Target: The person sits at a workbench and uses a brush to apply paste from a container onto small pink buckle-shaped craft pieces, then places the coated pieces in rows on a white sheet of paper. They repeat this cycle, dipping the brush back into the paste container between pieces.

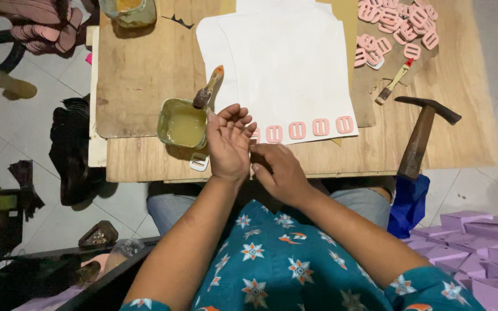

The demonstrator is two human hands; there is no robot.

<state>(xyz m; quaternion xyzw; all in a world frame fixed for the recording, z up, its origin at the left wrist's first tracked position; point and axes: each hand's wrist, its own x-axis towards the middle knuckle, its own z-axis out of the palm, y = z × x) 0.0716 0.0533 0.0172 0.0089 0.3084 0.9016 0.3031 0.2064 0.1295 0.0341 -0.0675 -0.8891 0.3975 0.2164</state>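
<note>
Left hand (pixel 229 144) raised at near table edge (pixel 145 164), palm toward camera, fingers loosely curled and slightly spread, gripping nothing visible. Right hand (pixel 278 170) just beside, fingertips at near edge of white sheet (pixel 286 63); pinch hidden, cannot tell. Pink buckles (pixel 309 128) in row along that edge. Glue pot (pixel 183 124) with brush (pixel 207 89) left of hands. Hammer (pixel 422 129) to right.

My wooden table (pixel 145 75) carries a white sheet (pixel 286 63) with pink buckles (pixel 297 130) along its near edge, a glue tin (pixel 183 123) with a brush (pixel 207 89) in it, a hammer (pixel 421 133), a small brush (pixel 393 82) and a heap of pink buckles (pixel 399 26).
</note>
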